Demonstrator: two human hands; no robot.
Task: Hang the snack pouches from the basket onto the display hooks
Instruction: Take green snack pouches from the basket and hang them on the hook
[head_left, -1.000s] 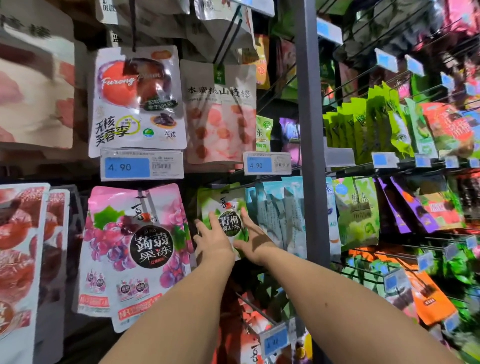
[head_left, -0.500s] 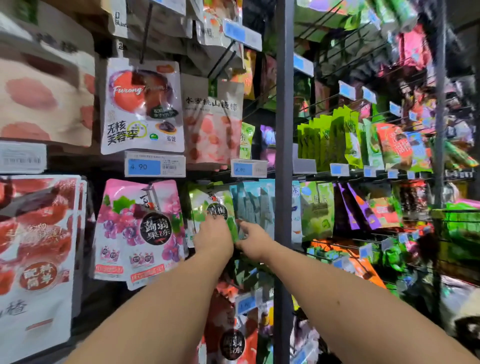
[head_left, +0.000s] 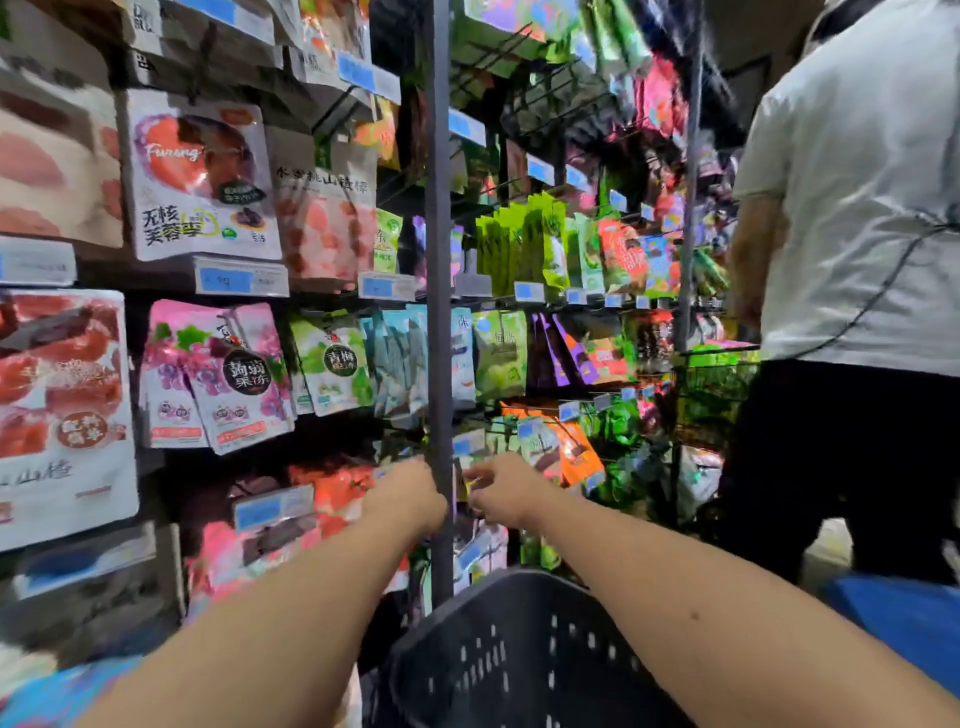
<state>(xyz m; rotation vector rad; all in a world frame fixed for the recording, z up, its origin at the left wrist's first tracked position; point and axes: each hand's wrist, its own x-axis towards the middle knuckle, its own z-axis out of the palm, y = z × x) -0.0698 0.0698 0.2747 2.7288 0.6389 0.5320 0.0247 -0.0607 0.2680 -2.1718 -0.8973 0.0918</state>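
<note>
- 2 arms out: left hand (head_left: 410, 493) & right hand (head_left: 506, 496) flank grey post (head_left: 439, 260).
- L fingers hidden (can't tell); R fingers (head_left: 475, 475) loose, empty.
- 1 basket (head_left: 519, 654) below; 1 green pouch (head_left: 335, 364) hung above.

The basket (head_left: 519, 660) is black with rows of small pale slots. The green pouch (head_left: 335, 364) bears a round black label, the pink pouch (head_left: 234, 374) purple grapes. The price tags (head_left: 241, 278) are blue-and-white, the post (head_left: 439, 260) grey.

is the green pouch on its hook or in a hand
On its hook: the green pouch hangs beside the pink pouches; the left hand and right hand are lower, off it.
</note>
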